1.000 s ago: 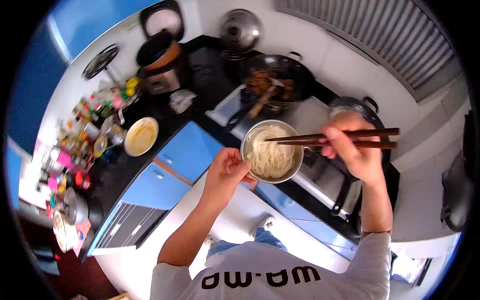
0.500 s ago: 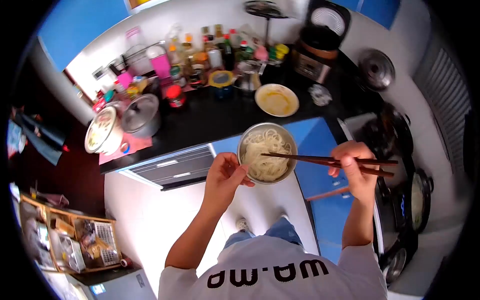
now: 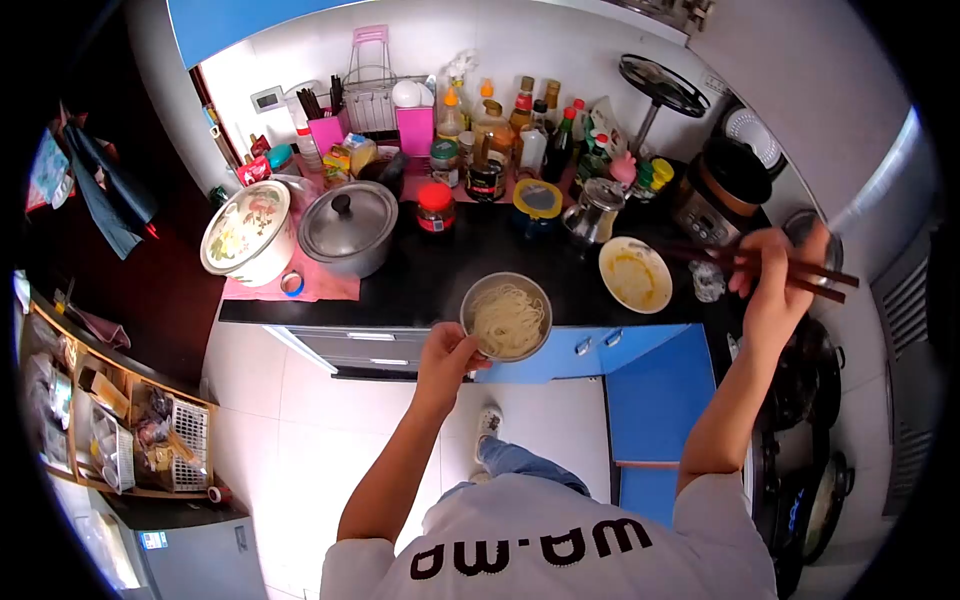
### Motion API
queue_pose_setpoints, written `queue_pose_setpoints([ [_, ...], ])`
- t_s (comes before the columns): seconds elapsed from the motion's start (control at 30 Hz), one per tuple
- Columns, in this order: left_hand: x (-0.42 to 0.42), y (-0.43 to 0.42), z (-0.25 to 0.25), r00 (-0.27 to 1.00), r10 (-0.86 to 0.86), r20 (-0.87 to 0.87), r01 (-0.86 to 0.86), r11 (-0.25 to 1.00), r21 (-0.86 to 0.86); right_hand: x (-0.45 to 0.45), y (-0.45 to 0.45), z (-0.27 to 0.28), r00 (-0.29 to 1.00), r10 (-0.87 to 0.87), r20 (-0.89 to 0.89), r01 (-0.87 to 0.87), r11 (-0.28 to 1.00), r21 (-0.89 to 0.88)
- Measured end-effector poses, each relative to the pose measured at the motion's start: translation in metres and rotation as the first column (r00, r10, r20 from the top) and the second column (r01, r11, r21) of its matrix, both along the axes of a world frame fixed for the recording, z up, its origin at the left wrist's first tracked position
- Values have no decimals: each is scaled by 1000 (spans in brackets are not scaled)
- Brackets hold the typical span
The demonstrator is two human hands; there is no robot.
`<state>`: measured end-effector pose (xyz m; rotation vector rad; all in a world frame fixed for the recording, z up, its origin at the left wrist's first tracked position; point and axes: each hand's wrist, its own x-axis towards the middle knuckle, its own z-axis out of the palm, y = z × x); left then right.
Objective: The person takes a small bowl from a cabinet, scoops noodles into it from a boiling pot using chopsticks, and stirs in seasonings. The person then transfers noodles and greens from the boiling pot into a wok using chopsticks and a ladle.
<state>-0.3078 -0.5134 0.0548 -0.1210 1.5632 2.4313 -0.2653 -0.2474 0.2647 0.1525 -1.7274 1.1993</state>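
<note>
My left hand (image 3: pixel 448 362) grips the near left rim of a metal bowl (image 3: pixel 545 338), thumb over the edge. Pale noodles (image 3: pixel 506 320) lie in the bowl, which is held at the front edge of the black counter. Off to the right, my right hand (image 3: pixel 770 275) is closed around a pair of dark wooden chopsticks (image 3: pixel 822 276). Their tips point left, over the counter near a white plate (image 3: pixel 612 268) with yellow residue on it. A crumpled clear wrapper (image 3: pixel 708 282) lies just below the chopsticks.
A lidded grey pot (image 3: pixel 350 240) and a floral white pot (image 3: pixel 228 250) stand on the left of the counter. Bottles (image 3: pixel 531 150) and jars line the wall. A rice cooker (image 3: pixel 705 208) is at the back right, and a pan (image 3: pixel 828 505) sits on the stove.
My right hand has moved away from the bowl, up and to the right, taking the chopsticks out of the noodles. The bowl is lower and slightly left in view; the camera has shifted.
</note>
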Motion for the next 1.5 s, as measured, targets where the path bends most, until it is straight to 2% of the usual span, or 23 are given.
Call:
queue_pose_setpoints([
  [0.07,-20,0,6,999,25,-24,-24,999,32,-12,-11,-1,996,51,-70,-51,999,1],
  [0.1,-34,1,8,999,34,-32,-33,999,33,-20,-13,-3,996,18,-93,-13,998,58],
  [0.23,-84,12,6,997,-32,-68,33,999,12,-42,-32,3,957,288,29,-289,945,155],
  [0.3,-101,20,12,998,-55,-35,55,998,13,-53,-33,12,976,218,-30,-208,957,200],
  [0.37,-112,27,22,997,-76,-15,77,996,48,-57,-23,14,992,102,-73,-94,990,108],
  [0.5,-125,31,49,978,-182,-102,185,983,23,-61,6,-21,998,-3,-55,-7,985,-175],
  [0.57,-132,33,70,946,-251,-205,258,966,10,-51,14,-46,1000,-15,15,19,928,-373],
  [0.63,-137,35,91,917,-329,-227,332,943,-28,-34,13,-67,995,-92,25,91,827,-555],
  [0.73,-144,35,112,839,-440,-322,445,894,-62,0,7,-97,989,-148,15,111,665,-739],
  [0.9,-151,29,122,746,-550,-375,546,828,-130,42,-23,-123,973,-228,-27,100,527,-844],
  [0.97,-153,28,124,713,-580,-394,587,801,-118,53,-33,-129,979,-200,-48,82,593,-801],
  [1.1,-160,26,117,666,-643,-377,637,754,-162,51,-55,-122,960,-278,-31,133,553,-822],
  [1.17,-166,27,110,666,-703,-248,703,703,-104,49,-59,-124,957,-289,-6,160,546,-822],
  [1.23,-171,31,86,699,-692,-181,691,719,-79,40,-63,-129,960,-279,9,167,545,-821],
  [1.3,-175,33,48,699,-715,-12,715,699,-24,26,-68,-144,920,-333,209,356,481,-801],
  [1.33,-177,34,27,711,-703,34,704,710,-31,15,-73,-150,909,-308,280,400,463,-791],
  [1.37,-178,37,6,721,-688,82,693,720,-38,9,-74,-162,923,-245,296,382,506,-773],
  [1.5,-188,52,-61,734,-639,231,666,743,-64,-26,-76,-205,919,-86,386,373,509,-776],
])
